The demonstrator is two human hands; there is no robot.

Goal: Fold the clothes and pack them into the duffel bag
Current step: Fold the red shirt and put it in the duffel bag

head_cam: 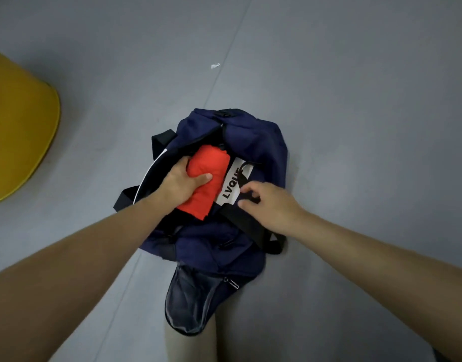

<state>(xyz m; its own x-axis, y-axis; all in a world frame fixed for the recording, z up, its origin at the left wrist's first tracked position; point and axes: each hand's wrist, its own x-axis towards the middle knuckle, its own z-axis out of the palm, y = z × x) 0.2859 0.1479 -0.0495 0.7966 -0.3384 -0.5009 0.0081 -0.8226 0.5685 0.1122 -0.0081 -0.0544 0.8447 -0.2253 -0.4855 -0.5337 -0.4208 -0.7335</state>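
Observation:
A navy duffel bag (253, 145) lies open on the grey floor in the middle of the head view. A folded red garment (211, 165) sits in its opening, its near end sticking out over the rim. My left hand (182, 182) grips the garment from the left, thumb across its top. My right hand (269, 201) is at the bag's right side, its fingers curled at the black strap (246, 220) beside a white label printed LVQUE (231, 186). Whether those fingers pinch the strap I cannot make out.
A yellow rounded object (18, 131) lies on the floor at the far left. A small white scrap (215, 65) sits on a floor seam beyond the bag. A dark mesh pocket (188, 304) hangs open at the bag's near end, over my leg.

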